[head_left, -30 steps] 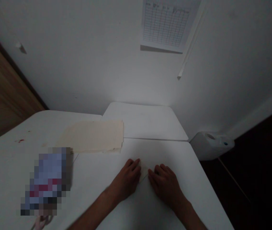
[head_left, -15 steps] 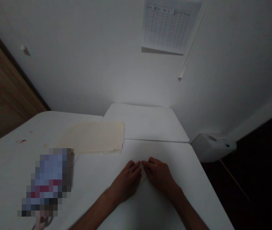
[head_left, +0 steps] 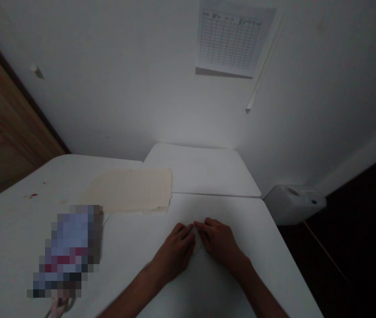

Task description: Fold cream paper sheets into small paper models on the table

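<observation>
My left hand (head_left: 176, 249) and my right hand (head_left: 219, 240) lie palm down side by side on a white sheet of paper (head_left: 204, 274) on the white table (head_left: 135, 247). Their fingertips meet at the folded point of the paper near the middle. Fingers of both hands are stretched flat and press the paper down. The paper is hard to tell from the table in the dim light.
A stack of cream paper sheets (head_left: 131, 190) lies behind my left hand. A blurred-out object (head_left: 65, 251) sits at the left. A second white table (head_left: 201, 170) adjoins at the back. A white container (head_left: 294, 203) stands on the dark floor at the right. A chart (head_left: 229, 39) hangs on the wall.
My right hand slid left along the paper until its fingertips met those of my left hand. The left hand stayed in place.
</observation>
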{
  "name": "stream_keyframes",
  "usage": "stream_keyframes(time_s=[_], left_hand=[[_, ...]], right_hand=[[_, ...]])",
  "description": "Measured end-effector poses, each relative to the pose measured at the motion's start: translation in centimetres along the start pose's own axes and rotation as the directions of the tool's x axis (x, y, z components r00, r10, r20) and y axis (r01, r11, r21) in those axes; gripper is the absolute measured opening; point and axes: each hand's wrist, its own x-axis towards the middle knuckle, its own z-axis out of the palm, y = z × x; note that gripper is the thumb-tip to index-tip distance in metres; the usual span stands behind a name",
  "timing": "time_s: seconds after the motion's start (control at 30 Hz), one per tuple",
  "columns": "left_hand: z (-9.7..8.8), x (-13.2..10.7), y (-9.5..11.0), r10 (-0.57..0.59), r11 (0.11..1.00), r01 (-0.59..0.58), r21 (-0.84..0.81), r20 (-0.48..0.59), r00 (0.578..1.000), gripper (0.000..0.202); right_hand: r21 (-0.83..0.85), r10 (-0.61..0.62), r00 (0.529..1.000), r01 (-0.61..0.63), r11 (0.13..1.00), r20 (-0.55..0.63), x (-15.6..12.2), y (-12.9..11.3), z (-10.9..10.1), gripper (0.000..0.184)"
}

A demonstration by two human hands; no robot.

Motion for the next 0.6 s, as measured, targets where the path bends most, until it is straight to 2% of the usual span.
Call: stream_keyframes(time_s=[0.33,0.6], left_hand=[[-0.7,-0.1,0.0,0.015,1.0,-0.013,-0.025,0.08,0.997,0.023],[-0.4,-1.6,0.3,0.065,0.996,-0.073,0.06,0.121,0.99,0.049]], right_hand=[[-0.023,-0.018,1.0,0.018,1.0,0.0,-0.1,0.1,0.2,0.032],[-0.066,0.007,1.0,-0.006,0.998,0.018,0.0,-0.6,-0.4,0.031]])
